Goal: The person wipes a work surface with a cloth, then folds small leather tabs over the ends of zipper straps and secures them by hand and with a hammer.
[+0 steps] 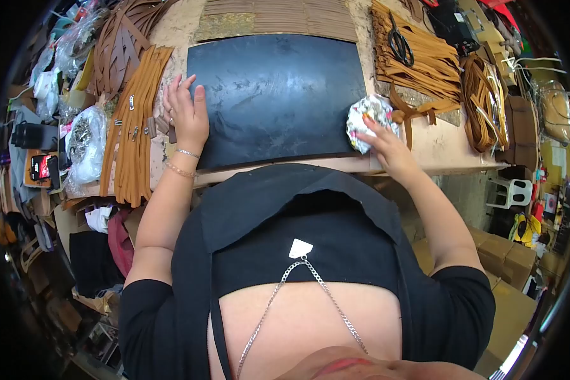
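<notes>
Left hand (187,113) open, fingers extended, holding nothing, by black mat's (275,95) left edge. Right hand (389,144) grips crumpled white wad (359,140) from above at the mat's right edge, fingers splayed, probably keeping it bunched. Brown strips (136,107) flank mat on worktop (446,144), presumably for easy reach.

White stool (510,192); cardboard boxes (504,254); pink cloth (121,239)

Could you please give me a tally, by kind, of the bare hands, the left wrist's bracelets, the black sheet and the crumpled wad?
Bare hands, left hand and right hand: 2
Thin chain-like bracelets: 2
Flat black rectangular sheet: 1
Crumpled white multicoloured wad: 1
Total: 6
</notes>
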`<state>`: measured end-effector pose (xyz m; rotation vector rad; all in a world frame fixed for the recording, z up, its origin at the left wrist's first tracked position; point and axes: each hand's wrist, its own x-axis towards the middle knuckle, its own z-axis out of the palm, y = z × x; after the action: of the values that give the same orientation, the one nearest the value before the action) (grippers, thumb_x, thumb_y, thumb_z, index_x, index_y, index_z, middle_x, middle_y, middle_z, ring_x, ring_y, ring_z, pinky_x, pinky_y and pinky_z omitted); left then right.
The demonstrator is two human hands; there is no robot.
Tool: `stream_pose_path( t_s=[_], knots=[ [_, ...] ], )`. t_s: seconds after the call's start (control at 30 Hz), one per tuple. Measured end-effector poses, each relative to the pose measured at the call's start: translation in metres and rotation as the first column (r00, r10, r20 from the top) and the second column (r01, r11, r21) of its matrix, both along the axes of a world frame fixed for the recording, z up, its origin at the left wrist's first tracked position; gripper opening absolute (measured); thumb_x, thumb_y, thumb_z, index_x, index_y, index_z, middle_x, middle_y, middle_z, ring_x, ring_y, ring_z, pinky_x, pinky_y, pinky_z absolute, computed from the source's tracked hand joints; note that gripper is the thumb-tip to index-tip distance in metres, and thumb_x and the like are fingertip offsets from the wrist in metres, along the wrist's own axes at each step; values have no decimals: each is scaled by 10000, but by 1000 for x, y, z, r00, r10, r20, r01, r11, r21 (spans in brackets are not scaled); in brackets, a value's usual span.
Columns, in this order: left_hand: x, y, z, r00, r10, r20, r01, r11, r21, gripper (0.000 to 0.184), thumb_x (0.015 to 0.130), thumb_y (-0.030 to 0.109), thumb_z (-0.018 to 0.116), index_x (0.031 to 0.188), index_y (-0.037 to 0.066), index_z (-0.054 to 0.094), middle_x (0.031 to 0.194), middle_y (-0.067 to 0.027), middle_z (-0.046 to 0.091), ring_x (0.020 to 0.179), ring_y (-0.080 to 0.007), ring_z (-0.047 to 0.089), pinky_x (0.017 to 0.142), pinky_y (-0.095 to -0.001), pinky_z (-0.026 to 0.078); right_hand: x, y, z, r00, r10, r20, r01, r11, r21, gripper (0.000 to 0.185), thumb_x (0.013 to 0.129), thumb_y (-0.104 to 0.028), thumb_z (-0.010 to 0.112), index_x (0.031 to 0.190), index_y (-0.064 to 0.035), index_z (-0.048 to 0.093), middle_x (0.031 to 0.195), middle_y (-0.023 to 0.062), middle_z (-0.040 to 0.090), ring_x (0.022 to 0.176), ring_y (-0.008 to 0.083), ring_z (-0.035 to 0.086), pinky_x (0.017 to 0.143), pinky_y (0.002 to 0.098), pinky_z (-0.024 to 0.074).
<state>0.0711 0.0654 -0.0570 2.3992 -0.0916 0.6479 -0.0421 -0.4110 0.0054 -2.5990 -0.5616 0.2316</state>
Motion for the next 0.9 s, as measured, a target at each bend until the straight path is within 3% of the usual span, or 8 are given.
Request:
stream_pose_path(
  t_s=[0.17, 0.3, 0.37, 0.5, 0.57, 0.7, 0.8, 0.9],
  knots=[
    [0, 2, -1, 1000, -12, -7, 13, 999, 29, 461, 1101, 467, 452, 1378, 128, 600, 1558, -164, 430, 1491, -438, 267, 1233, -567, 161, 72, 32, -9, 958, -22, 287, 105, 955, -278, 522, 997, -58, 546, 1444, -323, 593, 1577, 43, 514, 1495, 354, 414, 1213, 606, 303],
    [-1, 7, 0, 999, 7, 49, -9, 999, 41, 422, 1111, 419, 451, 1356, 114, 611, 1525, -173, 466, 1473, -409, 307, 1226, -536, 205, 43, 41, -24, 963, -102, 250, 142, 978, -150, 514, 974, -54, 569, 1417, -309, 626, 1561, 55, 531, 1496, 359, 411, 1219, 608, 293],
    [-2, 5, 7, 997, -50, 63, 57, 990, -127, 424, 1121, 379, 433, 1350, 67, 606, 1479, -173, 512, 1438, -363, 378, 1224, -487, 236, 16, 52, -22, 973, 21, 232, 21, 983, -180, 558, 908, -21, 620, 1379, -315, 665, 1574, 56, 522, 1517, 328, 394, 1236, 600, 271],
    [1, 9, 4, 983, -140, 118, 168, 945, -279, 426, 1129, 336, 413, 1338, 18, 603, 1431, -177, 548, 1388, -325, 450, 1209, -438, 278, 20, 117, -28, 915, 390, 106, -393, 919, 16, 556, 882, -58, 672, 1357, -346, 677, 1576, -8, 526, 1542, 276, 363, 1272, 605, 185],
    [0, 10, 2, 983, -135, 123, 180, 837, -516, 429, 1133, 324, 398, 1321, -1, 607, 1396, -185, 568, 1350, -320, 492, 1188, -403, 318, 47, 160, -15, 868, 494, 43, -496, 865, 82, 587, 869, -82, 694, 1376, -376, 656, 1593, -42, 507, 1549, 256, 351, 1282, 599, 162],
    [-3, 9, 0, 989, -137, 63, 149, 821, -552, 401, 1130, 296, 408, 1284, -10, 616, 1350, -180, 601, 1306, -310, 536, 1161, -384, 363, 97, 228, -27, 801, 586, 126, -597, 798, 81, 614, 887, -46, 660, 1392, -394, 645, 1614, -63, 480, 1550, 252, 348, 1279, 581, 183],
    [-1, 9, -1, 984, -147, 98, 168, 951, -260, 303, 1109, 216, 465, 1226, -11, 627, 1284, -180, 641, 1242, -337, 585, 1124, -416, 415, 136, 227, -36, 861, 435, 264, -475, 873, 112, 616, 853, 43, 617, 1366, -292, 683, 1534, 37, 566, 1463, 301, 463, 1236, 528, 298],
    [-5, 5, 5, 990, -131, 53, 140, 966, -218, 263, 1088, 187, 507, 1209, -12, 630, 1282, -196, 639, 1240, -360, 583, 1125, -425, 415, 161, 168, -31, 937, 212, 277, -235, 971, 52, 603, 826, 108, 574, 1319, -210, 714, 1389, 138, 664, 1331, 329, 584, 1133, 434, 438]
  ],
)
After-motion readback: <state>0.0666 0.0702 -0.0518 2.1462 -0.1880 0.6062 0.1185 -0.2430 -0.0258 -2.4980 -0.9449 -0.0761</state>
